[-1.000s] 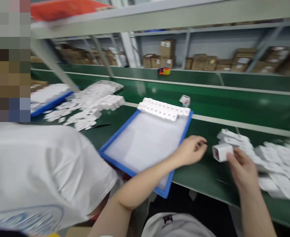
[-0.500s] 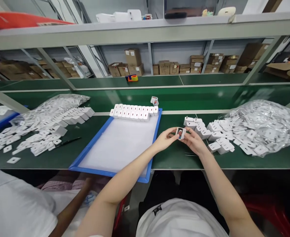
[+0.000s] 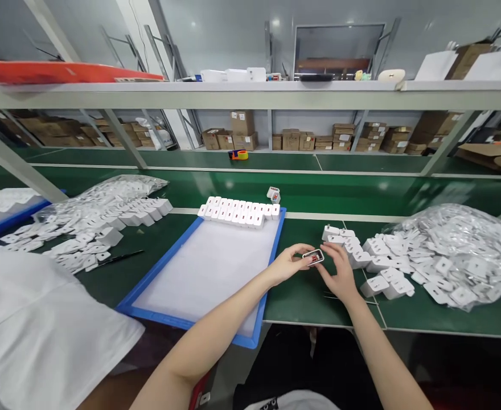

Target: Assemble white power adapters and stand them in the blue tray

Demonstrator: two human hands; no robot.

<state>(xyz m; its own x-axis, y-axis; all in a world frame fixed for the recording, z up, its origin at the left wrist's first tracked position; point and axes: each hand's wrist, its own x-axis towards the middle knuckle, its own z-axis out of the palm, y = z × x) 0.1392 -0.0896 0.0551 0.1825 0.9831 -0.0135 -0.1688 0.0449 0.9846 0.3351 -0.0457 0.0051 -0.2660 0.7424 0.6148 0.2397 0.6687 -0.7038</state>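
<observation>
Crowding the green bench (image 3: 310, 296) are a blue tray (image 3: 159, 277) with a row of chargers (image 3: 238, 209) along its far edge, a loose heap of chargers (image 3: 376, 256) and a plastic bag (image 3: 459, 250) to the right. Just right of the tray, the left hand (image 3: 288, 263) and right hand (image 3: 341, 274) pinch one white charger (image 3: 313, 257) between their fingertips. Its red-port face is turned up and its long axis lies left to right.

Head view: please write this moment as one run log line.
left hand: holds white charger | right hand: fingers on it too | place: beside blue tray | tray: row of chargers at far edge
</observation>
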